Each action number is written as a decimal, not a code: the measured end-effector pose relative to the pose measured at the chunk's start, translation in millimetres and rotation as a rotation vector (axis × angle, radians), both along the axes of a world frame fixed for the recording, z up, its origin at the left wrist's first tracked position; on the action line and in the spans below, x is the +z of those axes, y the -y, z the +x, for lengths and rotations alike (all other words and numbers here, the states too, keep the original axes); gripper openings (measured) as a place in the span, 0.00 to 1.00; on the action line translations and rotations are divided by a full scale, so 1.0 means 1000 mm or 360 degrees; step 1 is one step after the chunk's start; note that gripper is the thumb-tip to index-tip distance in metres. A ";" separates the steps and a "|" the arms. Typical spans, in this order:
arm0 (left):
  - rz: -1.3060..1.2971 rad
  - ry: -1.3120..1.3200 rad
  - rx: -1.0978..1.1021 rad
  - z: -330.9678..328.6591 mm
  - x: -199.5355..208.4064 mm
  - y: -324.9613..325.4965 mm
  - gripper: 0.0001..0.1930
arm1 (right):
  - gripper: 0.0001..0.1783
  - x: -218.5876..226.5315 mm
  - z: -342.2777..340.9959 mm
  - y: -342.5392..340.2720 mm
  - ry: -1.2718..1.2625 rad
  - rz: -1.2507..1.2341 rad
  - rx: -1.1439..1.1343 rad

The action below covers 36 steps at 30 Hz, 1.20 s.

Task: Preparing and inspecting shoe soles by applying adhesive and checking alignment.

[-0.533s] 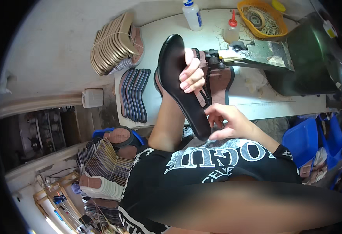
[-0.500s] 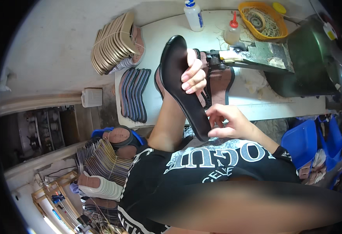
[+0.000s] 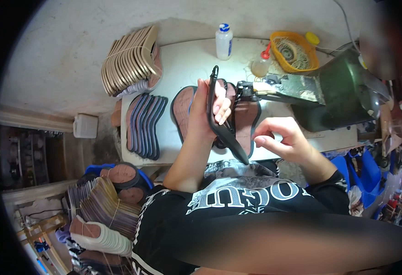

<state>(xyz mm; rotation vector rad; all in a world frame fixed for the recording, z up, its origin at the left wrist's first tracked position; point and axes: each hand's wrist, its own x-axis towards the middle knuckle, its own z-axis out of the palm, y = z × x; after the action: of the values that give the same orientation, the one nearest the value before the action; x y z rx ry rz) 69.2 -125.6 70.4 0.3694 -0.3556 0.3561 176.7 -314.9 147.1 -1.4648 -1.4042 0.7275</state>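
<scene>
In the head view, the black insole (image 3: 231, 144) has swung edge-on over the tabletop's (image 3: 182, 68) near side; the left hand (image 3: 201, 110) grips its middle. The right hand (image 3: 283, 137), now clear, curls loosely, seemingly empty, by the tabletop's near edge, so the left apparently carries it alone.

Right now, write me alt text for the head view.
A person's left hand holds a black shoe insole nearly edge-on above a white worktable; the right hand, apparently empty, is curled beside it. On the table are a row of insoles, a blue-capped bottle, a red-tipped bottle and a yellow basket of cord, with a dark green machine at right.
</scene>
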 end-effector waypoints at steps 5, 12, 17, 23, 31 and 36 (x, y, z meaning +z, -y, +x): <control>0.0359 -0.0789 0.1332 -0.011 0.043 0.031 0.10 | 0.17 0.061 -0.008 -0.033 -0.0418 -0.0237 -0.0131; 0.0754 -0.0753 0.1206 -0.041 0.052 0.026 0.12 | 0.12 0.076 -0.004 -0.080 -0.0174 -0.0315 -0.0232; 0.0213 -0.0295 0.0253 -0.057 0.040 0.011 0.32 | 0.14 0.075 -0.006 -0.099 -0.0120 -0.0443 -0.0115; 0.0609 -0.0159 0.0150 -0.065 0.033 0.002 0.41 | 0.09 0.086 -0.022 -0.108 0.0062 -0.0491 0.0014; 0.2099 -0.0943 0.2146 -0.062 0.046 -0.005 0.41 | 0.20 0.078 -0.025 -0.100 -0.0426 -0.0268 0.0025; 0.2456 -0.1150 0.2407 -0.063 0.047 -0.001 0.43 | 0.22 0.081 -0.024 -0.093 -0.0824 -0.0562 -0.0056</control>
<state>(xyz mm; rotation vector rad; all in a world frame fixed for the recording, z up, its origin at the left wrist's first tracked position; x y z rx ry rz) 6.4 -124.5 117.9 2.2475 0.5575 1.3395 153.0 -221.6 227.8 -1.4181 -0.8797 1.2750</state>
